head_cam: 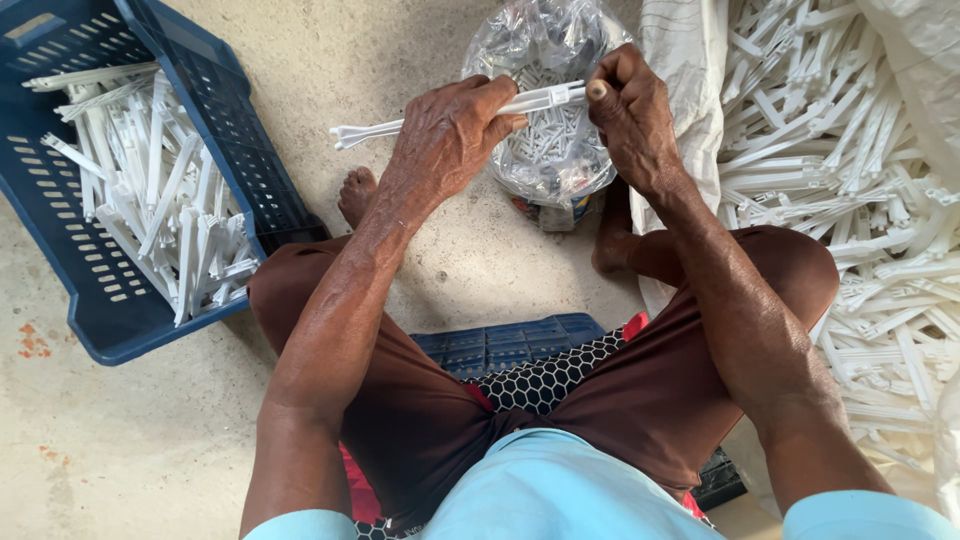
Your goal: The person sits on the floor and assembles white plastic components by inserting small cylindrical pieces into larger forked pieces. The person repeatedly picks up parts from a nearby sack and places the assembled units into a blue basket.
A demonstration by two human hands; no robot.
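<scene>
a long white plastic strip (pixel 450 115) is gripped mid-length by the left hand (pixel 445 135) and pinched at its right end by the right hand (pixel 630 115), above a clear plastic bag of small white parts (pixel 545 150).

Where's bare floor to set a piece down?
Bare concrete floor lies between the blue crate and the clear bag, and left of the knee below the crate. Right side is crowded: a white parts pile covers it.
</scene>
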